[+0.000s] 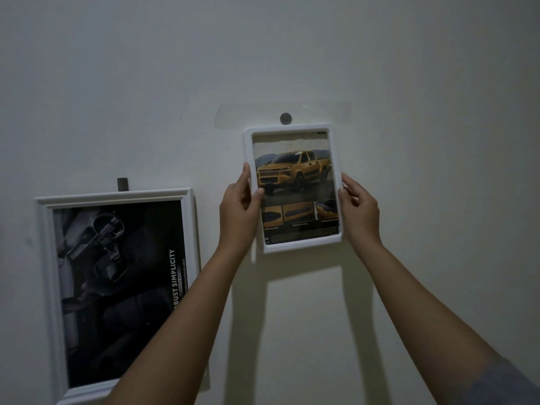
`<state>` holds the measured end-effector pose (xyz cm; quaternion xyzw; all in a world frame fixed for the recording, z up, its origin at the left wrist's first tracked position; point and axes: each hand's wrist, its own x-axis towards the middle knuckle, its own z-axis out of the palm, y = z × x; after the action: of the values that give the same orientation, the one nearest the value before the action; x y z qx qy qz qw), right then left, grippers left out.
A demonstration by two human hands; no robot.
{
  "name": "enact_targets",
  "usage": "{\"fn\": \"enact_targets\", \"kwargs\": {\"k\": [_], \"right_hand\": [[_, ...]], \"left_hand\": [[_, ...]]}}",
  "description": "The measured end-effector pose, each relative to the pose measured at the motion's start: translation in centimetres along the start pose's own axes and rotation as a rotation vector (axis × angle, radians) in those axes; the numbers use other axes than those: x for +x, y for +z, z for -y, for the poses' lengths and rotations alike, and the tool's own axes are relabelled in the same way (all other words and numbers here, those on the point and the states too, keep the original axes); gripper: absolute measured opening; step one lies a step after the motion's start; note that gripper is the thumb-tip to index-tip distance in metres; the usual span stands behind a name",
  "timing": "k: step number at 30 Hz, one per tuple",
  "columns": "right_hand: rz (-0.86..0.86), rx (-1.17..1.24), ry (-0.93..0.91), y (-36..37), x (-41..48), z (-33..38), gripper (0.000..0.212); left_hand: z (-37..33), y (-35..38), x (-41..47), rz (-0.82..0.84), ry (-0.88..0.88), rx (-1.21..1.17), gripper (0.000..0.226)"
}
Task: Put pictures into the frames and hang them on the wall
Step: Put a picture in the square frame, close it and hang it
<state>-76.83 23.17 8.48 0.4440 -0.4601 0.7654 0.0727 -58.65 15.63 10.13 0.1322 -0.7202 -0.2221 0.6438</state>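
We hold the small white frame between our hands, which stay apart: our left hand grips its left edge, thumb across the front, and our right hand pinches its right edge. Its long axis stands nearly upright, the top edge above our fingertips, just under a dark round hook, with the yellow truck picture right way up, nose towards our left hand. Outside our left forearm, a larger white frame hangs on the wall.

My left hand and my right hand are bare, and both forearms are bare too; a dull grey-blue cloth sleeve covers my right arm from about the elbow upward
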Motion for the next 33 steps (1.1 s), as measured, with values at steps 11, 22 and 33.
{"fn": "enact_targets", "kwargs": {"k": [11,22,33], "right_hand": [[-0.062,-0.119,-0.117,0.7,-1.5,-1.4,0.039],[-0.067,-0.166,-0.103,-0.2,-2.6,-0.8,0.036],[-0.071,-0.205,-0.091,-0.7,-2.9,-0.3,0.030]], "left_hand": [[1.6,0.3,-2.4,-0.095,0.160,0.356,0.052],[1.2,-0.1,-4.0,-0.079,0.100,0.279,0.047],[0.6,-0.6,-4.0,-0.076,0.054,0.267,0.044]]}}
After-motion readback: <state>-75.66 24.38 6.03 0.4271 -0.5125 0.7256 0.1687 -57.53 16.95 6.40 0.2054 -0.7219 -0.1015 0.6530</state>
